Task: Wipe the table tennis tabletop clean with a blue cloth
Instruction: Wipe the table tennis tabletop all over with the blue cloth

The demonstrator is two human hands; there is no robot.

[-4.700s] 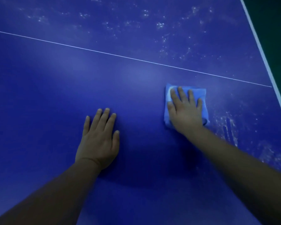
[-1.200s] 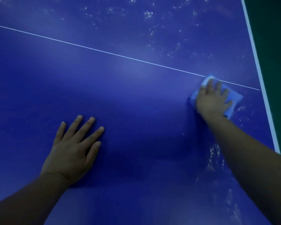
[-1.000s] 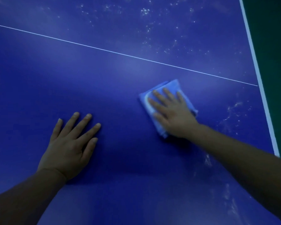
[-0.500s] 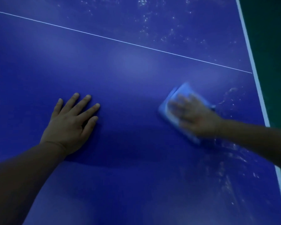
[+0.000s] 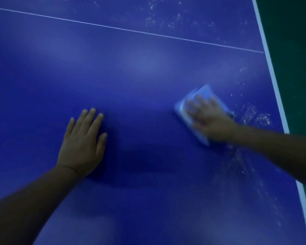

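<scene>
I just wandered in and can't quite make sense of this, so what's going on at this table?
A person is wiping a blue table tennis tabletop. The right hand presses a folded blue cloth flat against the surface near the table's right edge; it looks blurred, so it is probably mid-stroke. The left hand rests flat on the table, fingers spread. White specks and smears show beside the cloth and beyond the thin white line, so cleaning is unfinished.

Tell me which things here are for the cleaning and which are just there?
For the cleaning:
- blue cloth
- right hand, pressing the cloth
- tabletop
- white specks near the edge

Just there:
- left hand, resting flat on the tabletop
- green floor
- thin white line
</scene>
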